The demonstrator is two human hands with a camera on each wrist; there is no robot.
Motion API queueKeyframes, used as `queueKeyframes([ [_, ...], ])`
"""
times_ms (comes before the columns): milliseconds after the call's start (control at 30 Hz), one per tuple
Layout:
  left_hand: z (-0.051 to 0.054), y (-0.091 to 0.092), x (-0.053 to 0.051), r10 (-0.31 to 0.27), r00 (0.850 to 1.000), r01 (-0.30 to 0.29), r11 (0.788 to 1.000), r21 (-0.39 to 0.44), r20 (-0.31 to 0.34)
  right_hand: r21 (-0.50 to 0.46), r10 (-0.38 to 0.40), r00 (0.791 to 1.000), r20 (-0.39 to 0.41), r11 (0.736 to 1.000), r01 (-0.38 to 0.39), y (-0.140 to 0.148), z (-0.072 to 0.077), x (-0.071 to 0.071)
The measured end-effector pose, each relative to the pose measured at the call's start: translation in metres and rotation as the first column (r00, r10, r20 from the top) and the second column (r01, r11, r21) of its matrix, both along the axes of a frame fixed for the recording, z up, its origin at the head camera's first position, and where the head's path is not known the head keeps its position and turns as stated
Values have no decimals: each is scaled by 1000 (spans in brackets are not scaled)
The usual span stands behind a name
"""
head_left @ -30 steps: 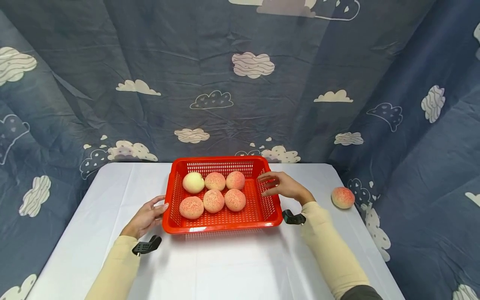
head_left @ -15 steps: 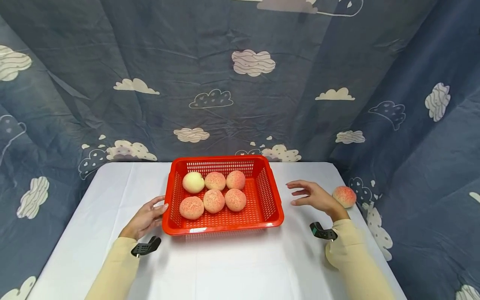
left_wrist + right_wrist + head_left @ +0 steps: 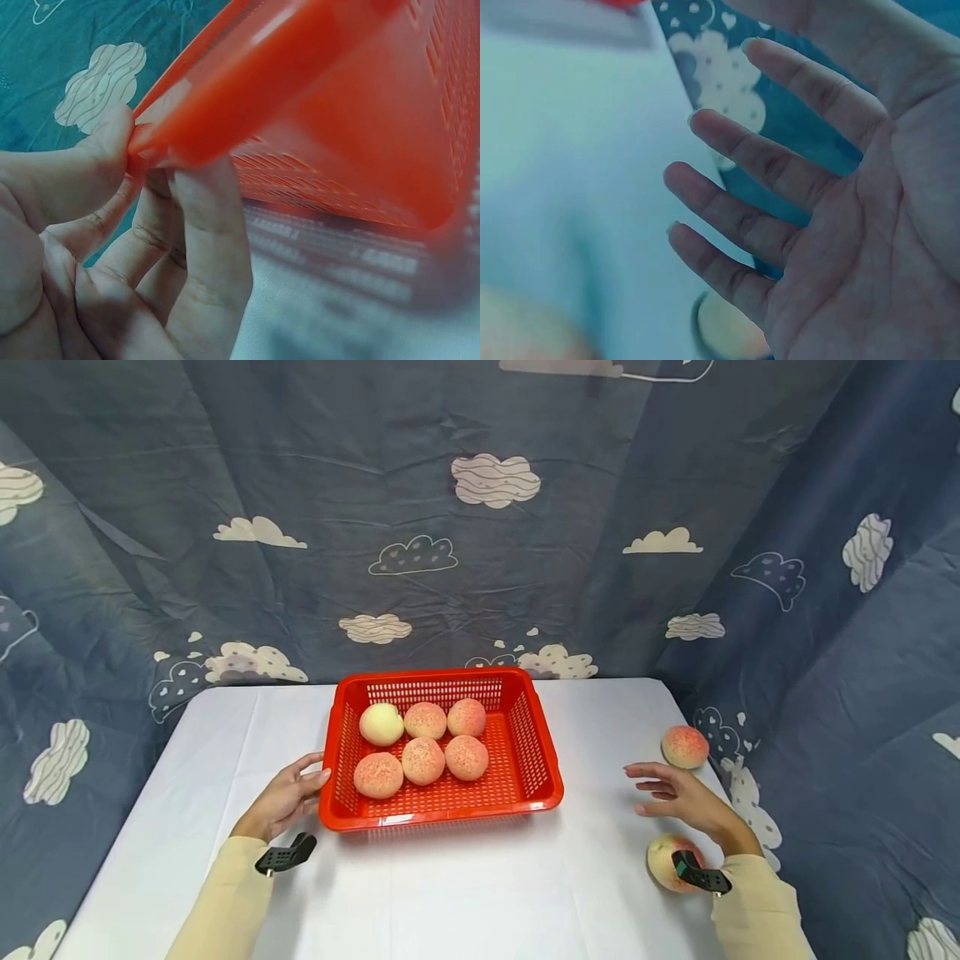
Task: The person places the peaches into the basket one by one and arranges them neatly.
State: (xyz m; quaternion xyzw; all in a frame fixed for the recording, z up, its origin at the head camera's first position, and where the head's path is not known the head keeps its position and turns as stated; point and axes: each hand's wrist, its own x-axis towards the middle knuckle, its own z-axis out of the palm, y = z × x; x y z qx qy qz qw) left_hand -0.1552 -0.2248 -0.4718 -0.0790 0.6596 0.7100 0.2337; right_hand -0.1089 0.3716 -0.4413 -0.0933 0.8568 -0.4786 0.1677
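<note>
A red plastic basket [image 3: 534, 806] stands mid-table with several peaches [image 3: 423, 761] inside, in two rows; one at the back left is pale yellow [image 3: 381, 724]. At its left side my left hand [image 3: 283, 797] pinches the rim, thumb on top and fingers beneath, as the left wrist view shows at the basket rim [image 3: 217, 124]. My right hand [image 3: 686, 802] hovers over the right side of the table, fingers spread and holding nothing. Just behind it lies a red-and-yellow peach [image 3: 685, 747]. Another peach [image 3: 666, 862], yellower, sits nearer, partly covered by the right wrist camera.
A white cloth covers the table [image 3: 450, 893]. Behind and to the right hangs a dark blue curtain [image 3: 420, 493] with cloud prints, close to the table's edges. Black cameras are strapped to both wrists.
My right hand has left the basket's right side and moved right and nearer, toward the two loose peaches. The left hand keeps its place on the rim, and the peaches inside stay put.
</note>
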Motion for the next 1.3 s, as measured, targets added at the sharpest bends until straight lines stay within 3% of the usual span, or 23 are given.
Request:
queueKeyframes([
  [100, 0, -1, 1, 3, 1000, -3, 1000, -6, 0, 17, -28, 1000, 2, 999, 28, 10, -4, 13],
  [200, 0, -1, 1, 5, 1000, -5, 1000, -8, 2, 2, -78, 995, 55, 997, 79, 19, -10, 26],
  [467, -1, 0, 1, 8, 1000, -9, 1000, 4, 12, -10, -189, 963, 190, 981, 195, 29, -30, 57],
  [700, -1, 0, 1, 6, 1000, -6, 1000, 9, 8, 76, -263, 934, 242, 965, 251, 27, -46, 73],
  [900, -1, -1, 0, -1, 1000, 1, 1000, 30, -5, 121, -281, 922, 268, 959, 257, 27, -51, 79],
  [1100, -1, -1, 0, 7, 1000, -7, 1000, 14, 4, 149, -293, 931, 219, 953, 265, 24, -51, 74],
  [1300, -1, 1, 0, 15, 1000, -16, 1000, 9, 10, 165, -331, 922, 201, 939, 301, 19, -51, 69],
])
